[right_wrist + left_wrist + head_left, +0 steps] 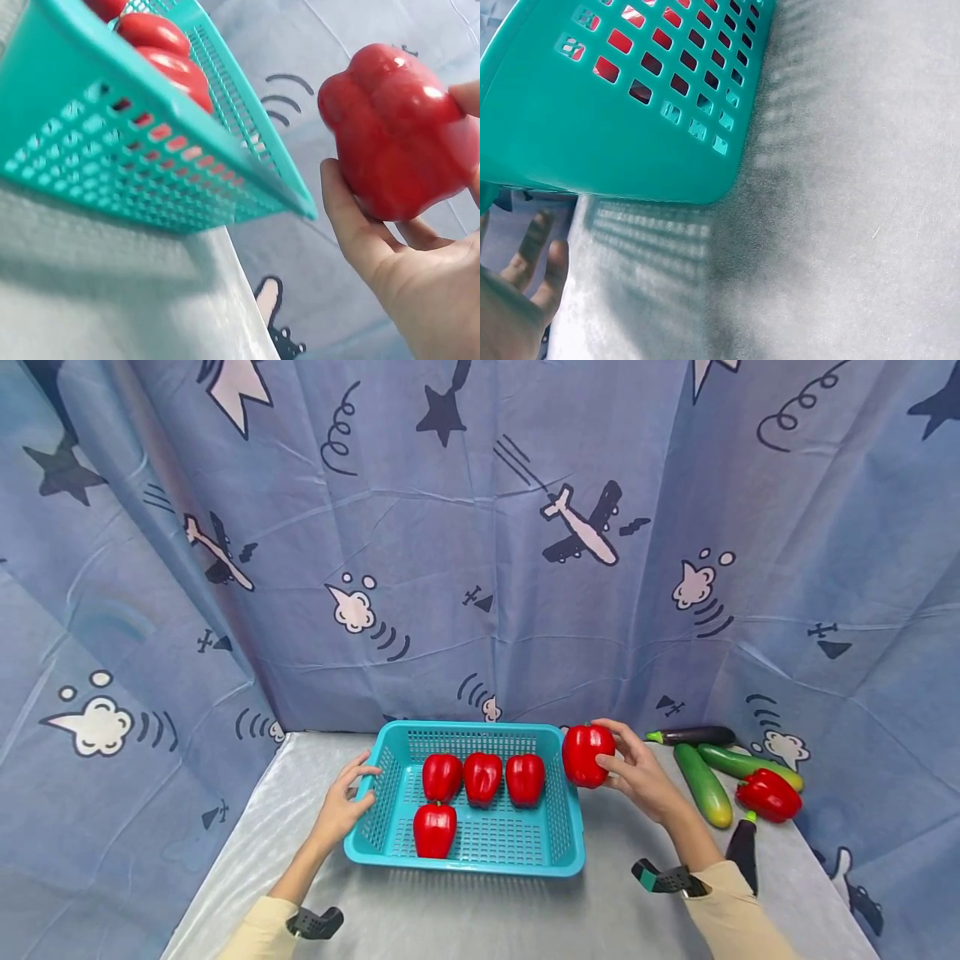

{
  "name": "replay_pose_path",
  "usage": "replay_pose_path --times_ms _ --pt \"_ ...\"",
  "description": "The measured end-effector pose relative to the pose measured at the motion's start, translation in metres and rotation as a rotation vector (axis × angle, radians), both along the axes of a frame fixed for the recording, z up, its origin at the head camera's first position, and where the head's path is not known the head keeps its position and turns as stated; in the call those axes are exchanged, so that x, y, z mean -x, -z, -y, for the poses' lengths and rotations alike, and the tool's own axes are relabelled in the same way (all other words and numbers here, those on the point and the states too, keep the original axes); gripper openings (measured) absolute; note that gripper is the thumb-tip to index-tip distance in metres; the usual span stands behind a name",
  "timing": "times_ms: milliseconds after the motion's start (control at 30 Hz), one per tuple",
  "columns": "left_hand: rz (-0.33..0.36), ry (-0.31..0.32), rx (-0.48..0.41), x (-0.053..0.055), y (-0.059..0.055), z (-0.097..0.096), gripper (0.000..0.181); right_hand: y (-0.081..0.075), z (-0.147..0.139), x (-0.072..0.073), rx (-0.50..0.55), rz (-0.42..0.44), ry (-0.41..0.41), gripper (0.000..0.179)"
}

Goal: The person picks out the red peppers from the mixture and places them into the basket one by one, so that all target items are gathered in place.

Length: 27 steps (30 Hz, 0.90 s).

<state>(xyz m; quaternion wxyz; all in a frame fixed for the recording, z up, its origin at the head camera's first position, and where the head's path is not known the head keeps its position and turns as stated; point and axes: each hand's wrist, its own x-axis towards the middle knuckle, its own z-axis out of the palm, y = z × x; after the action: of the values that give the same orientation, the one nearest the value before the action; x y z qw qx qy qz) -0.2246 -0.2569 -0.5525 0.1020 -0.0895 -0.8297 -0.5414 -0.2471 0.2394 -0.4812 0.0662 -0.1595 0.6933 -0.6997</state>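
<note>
My right hand [636, 770] grips a red bell pepper [587, 755] at the right rim of a turquoise plastic basket [480, 867]. In the right wrist view the thumb and fingers curl round this pepper [401, 142], held above the table beside the basket wall. Inside the basket several more red bell peppers stand, three in a back row with a middle pepper [482, 778], and one front pepper [435, 831] at the left. My left hand [345, 802] is at the basket's left rim, fingers spread and loosely bent; in the left wrist view it [517, 300] holds nothing.
On the table's right side lie two eggplants, one dark eggplant [697, 736] at the back, two green cucumber-like vegetables [703, 785], and another red bell pepper [769, 795]. A blue patterned curtain [480, 568] hangs behind the pale table [480, 918].
</note>
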Motion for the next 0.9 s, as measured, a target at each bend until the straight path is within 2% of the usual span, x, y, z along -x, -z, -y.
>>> replay_pose_path --times_ms 167,400,633,900 --pt "0.0 -0.005 0.004 0.0 0.0 -0.001 0.041 0.0 0.016 0.003 0.021 -0.009 -0.035 0.063" --pt "0.002 -0.005 0.006 -0.001 -0.002 -0.001 0.04 0.002 0.039 0.003 -0.025 -0.015 -0.012 0.066" --pt "0.006 -0.002 -0.003 0.0 -0.001 0.0 0.04 0.006 0.06 0.003 -0.064 -0.059 -0.001 0.053" --pt "0.004 -0.003 -0.003 0.0 0.0 0.0 0.041 0.011 0.077 0.004 -0.079 -0.082 -0.025 0.051"
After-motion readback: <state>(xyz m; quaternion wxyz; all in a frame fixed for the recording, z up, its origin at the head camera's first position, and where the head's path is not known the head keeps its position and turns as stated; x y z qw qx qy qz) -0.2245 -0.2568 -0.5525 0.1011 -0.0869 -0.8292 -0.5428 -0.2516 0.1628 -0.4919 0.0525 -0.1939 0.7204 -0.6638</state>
